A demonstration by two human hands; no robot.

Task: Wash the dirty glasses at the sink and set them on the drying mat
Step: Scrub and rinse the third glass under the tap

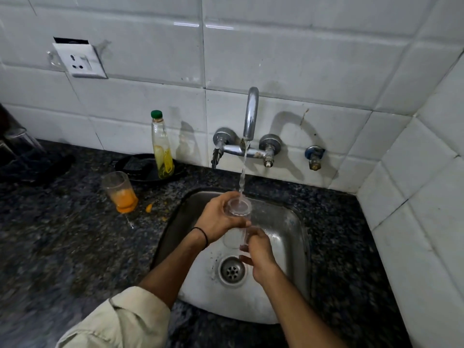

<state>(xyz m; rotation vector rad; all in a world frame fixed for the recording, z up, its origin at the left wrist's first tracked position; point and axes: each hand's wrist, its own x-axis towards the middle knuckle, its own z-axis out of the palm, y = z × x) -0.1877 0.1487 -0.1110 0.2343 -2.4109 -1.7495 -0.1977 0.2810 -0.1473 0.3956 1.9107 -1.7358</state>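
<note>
Over the sink [288,222] | your left hand [216,219] curls its fingers round the clear glass [238,207] under the tap [251,114] stream | your right hand [261,254] grips its near end

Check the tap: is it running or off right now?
Running. A stream of water falls from the tap onto the clear glass, which the left hand and right hand hold over the sink.

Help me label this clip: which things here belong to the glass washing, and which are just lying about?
Job: clear glass, gripped by left hand and right hand; running tap; sink; orange-stained glass; dark mat at far left.
Lying about: green-capped bottle; black dish; wall socket.
</note>
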